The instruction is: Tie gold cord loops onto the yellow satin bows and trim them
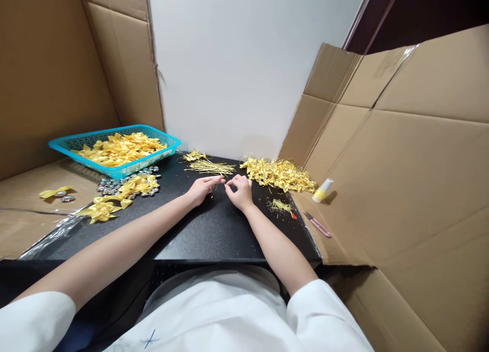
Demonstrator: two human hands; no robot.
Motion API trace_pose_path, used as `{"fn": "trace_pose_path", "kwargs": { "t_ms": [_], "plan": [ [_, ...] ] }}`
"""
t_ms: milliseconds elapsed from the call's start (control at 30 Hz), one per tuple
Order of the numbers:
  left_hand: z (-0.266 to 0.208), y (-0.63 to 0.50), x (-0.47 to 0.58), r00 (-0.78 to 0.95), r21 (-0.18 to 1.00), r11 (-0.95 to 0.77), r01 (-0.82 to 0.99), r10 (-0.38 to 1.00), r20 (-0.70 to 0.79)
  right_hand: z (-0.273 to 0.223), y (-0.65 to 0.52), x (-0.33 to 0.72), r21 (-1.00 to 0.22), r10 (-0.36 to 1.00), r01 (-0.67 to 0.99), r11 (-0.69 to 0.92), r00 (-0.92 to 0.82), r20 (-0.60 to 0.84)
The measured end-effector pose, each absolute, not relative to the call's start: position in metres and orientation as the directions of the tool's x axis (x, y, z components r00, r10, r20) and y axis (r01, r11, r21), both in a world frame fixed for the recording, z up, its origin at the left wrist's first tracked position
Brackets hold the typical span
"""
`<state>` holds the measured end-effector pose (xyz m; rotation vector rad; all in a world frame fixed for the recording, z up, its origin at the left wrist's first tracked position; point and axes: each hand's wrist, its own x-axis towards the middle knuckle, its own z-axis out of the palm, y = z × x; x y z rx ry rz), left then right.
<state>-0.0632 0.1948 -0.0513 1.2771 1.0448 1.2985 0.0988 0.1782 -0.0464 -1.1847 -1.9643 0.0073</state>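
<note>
My left hand [205, 189] and my right hand [239, 191] are close together over the middle of the black table [214, 237]. Both have thumb and fingers pinched together. A thin strand seems to show between the fingertips, too fine to make out clearly. Just beyond my hands lies a bundle of thin gold ties [212, 167]. Past my right hand is a big heap of yellow ribbon bows [280, 173] with gold strands. Left of my left hand, loose yellow ribbon bows [133, 185] lie among silver oval pieces [109, 185].
A blue plastic basket [171, 142] full of yellow bows stands at the back left. On the right are yellow thread scraps [281, 206], pink-handled snips [320, 227] and a thread spool [323, 190]. Cardboard walls [428, 173] flank the table; a white wall [244, 72] closes the back.
</note>
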Motion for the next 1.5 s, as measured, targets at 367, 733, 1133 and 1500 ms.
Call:
{"fn": "trace_pose_path", "kwargs": {
  "t_ms": [367,733,1133,1500],
  "plan": [
    [-0.052,0.189,-0.065,0.195,0.926,-0.329,0.186,0.936,0.293,-0.044,0.175,0.104,-0.383,0.733,0.729,0.567,-0.235,0.639],
    [-0.051,0.191,-0.069,0.242,0.901,-0.363,0.236,0.92,0.307,-0.046,0.184,0.113,-0.533,0.783,0.621,0.574,-0.225,0.58],
    [-0.038,0.189,-0.076,0.427,0.931,-0.327,0.163,0.874,0.232,-0.064,0.201,0.107,-0.658,0.823,0.495,0.568,-0.346,0.45],
    [-0.049,0.195,-0.072,0.106,0.994,-0.103,-0.03,0.989,0.106,-0.047,0.178,0.107,-0.316,0.713,0.707,0.633,-0.374,0.593]
  ]
}}
